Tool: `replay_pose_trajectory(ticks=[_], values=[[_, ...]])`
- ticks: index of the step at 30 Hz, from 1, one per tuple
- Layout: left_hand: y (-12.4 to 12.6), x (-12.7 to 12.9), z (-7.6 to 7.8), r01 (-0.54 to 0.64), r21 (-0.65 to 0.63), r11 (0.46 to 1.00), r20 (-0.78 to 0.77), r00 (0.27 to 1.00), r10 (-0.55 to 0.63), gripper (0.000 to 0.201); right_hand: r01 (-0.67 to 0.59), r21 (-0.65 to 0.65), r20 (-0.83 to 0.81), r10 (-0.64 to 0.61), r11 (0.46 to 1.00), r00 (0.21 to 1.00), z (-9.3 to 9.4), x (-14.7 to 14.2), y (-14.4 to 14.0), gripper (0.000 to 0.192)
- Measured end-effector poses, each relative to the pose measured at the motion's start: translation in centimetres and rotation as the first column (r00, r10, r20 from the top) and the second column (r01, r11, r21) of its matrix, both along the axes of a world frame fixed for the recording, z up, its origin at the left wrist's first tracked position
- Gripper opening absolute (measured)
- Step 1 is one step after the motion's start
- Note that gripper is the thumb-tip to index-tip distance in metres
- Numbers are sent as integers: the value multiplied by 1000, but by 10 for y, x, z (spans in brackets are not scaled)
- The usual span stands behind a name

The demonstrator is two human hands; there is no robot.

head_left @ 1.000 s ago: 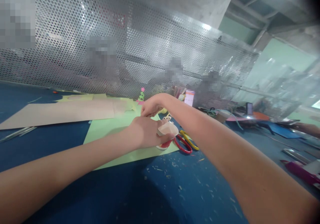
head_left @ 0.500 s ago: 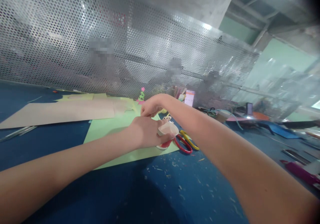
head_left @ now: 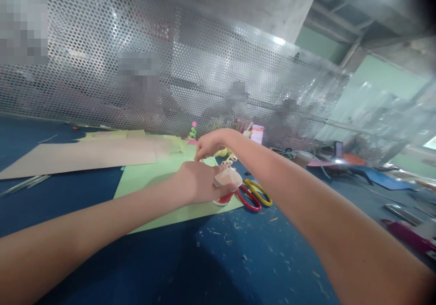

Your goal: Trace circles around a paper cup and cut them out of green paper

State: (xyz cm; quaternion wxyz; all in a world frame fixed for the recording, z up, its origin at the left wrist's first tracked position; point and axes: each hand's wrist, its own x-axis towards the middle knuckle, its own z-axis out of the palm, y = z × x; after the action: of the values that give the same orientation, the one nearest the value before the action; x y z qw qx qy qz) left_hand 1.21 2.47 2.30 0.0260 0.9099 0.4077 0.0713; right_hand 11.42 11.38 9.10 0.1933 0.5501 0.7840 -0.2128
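Observation:
My left hand (head_left: 200, 182) is closed on a white rounded paper cutout (head_left: 230, 177), with a red part (head_left: 224, 199) showing beneath the thumb. It rests low over a light green sheet (head_left: 146, 205). Just beyond it, my right hand (head_left: 209, 145) has its fingertips pinched together; whatever they hold is mostly hidden behind the left hand. White curled paper strips (head_left: 230, 160) lie past the cutout. Close to my left thumb are scissors with one red handle (head_left: 251, 199) and one yellow handle (head_left: 260, 192); their blades are covered.
A large beige sheet (head_left: 95, 155) lies at left, over yellow paper scraps (head_left: 134, 134). A small green and pink paper tree (head_left: 193, 132) stands at the back, beside a phone (head_left: 257, 133). Paper bits litter the blue table (head_left: 238, 259). A perforated metal screen (head_left: 204, 68) rises behind.
My right hand has shifted slightly right, showing more of the curled strips. The left hand keeps its hold on the cutout almost unmoved.

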Motion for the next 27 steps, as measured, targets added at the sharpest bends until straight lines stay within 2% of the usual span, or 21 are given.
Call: replay_pose_trajectory(ticks=[7,12,16,27], values=[[-2,-4,-1,48,34,998,80,996,-50,79,67,15,-92,-65,998,994,0,21,-3,22],[-4,-4,0,40,58,998,83,996,-45,78,114,1,-221,-111,994,969,-11,48,-2,31],[-1,-3,-2,45,26,999,104,993,-48,79,172,37,-307,-152,984,939,-22,70,-3,29],[-1,-1,-2,-5,6,1000,98,995,4,80,302,188,-479,-181,935,859,-41,109,-37,35]])
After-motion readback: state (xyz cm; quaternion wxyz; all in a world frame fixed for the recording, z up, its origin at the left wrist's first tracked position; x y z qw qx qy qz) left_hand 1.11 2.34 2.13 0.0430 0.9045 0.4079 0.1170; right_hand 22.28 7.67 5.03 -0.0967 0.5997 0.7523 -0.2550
